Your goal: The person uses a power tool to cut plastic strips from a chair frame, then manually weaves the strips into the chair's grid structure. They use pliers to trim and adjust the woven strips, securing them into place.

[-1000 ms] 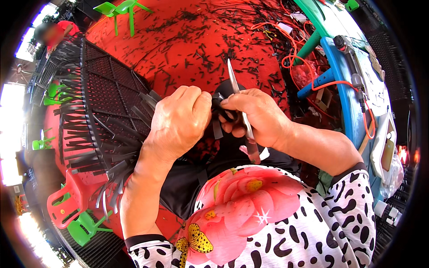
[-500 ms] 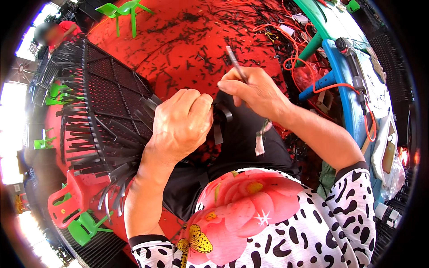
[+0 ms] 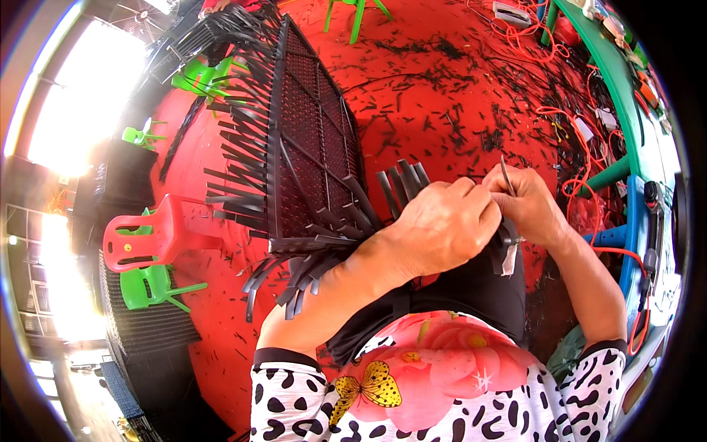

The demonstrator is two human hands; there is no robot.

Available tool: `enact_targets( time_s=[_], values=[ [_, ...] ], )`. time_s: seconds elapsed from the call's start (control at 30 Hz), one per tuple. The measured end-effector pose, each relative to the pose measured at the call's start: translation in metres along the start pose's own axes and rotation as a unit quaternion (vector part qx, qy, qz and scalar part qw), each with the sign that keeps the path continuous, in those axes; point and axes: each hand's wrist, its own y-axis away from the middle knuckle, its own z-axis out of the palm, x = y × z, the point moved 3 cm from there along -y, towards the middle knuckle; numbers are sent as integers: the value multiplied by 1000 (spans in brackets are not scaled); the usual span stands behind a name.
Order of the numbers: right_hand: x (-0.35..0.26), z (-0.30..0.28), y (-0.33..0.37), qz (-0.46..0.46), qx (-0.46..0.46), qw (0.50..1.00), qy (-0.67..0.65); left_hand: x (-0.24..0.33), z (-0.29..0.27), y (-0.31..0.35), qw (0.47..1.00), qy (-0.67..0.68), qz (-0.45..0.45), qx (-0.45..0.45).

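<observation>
Spreading across the whole view, the red floor [image 3: 442, 96] is the biggest thing here, strewn with short black offcuts [image 3: 471, 118] beyond the panel, likely trimmings, though that is a guess. On it, tilted toward the person, leans the black woven panel [image 3: 309, 147], a mesh face in a frame with loose strips [image 3: 243, 162] bristling from its left edge and more hanging off its near corner. That near corner rests against the person's lap, which looks like a way to bring the strip ends within reach of both hands.

Right of the panel runs a green bench edge [image 3: 611, 81] with orange cable [image 3: 582, 199] trailing beneath it. Left of the panel stand a red plastic stool [image 3: 147, 236] and green stools [image 3: 151, 287], beside a stack of dark mats [image 3: 147, 324]. No open box or bin shows, so nothing can be said of contents.

At the panel's near right corner the left hand [image 3: 442, 228] is clenched over a bunch of strip ends [image 3: 401, 184], pinning them steady. Just right of it, touching, the right hand [image 3: 526, 210] is closed around a thin metal tool [image 3: 507, 173], tip pointing up and away; whether it is a blade or cutters cannot be told.
</observation>
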Motion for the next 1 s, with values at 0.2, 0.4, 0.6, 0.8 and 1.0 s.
enact_targets(
  time_s=[0.2,0.4,0.6,0.8,1.0],
  values=[
    [7,-1,-9,-21,93,995,-4,1,-2,0,998,25,-29,-43],
    [18,-15,-31,51,216,972,-76,2,-4,0,998,21,-28,-57],
    [13,-9,-25,98,138,969,-180,1,-8,2,996,14,-39,-73],
    [18,26,18,147,10,929,-340,5,-15,12,996,23,-31,-79],
    [17,53,35,-38,-42,954,-294,9,-41,28,987,114,-58,-98]
  ],
)
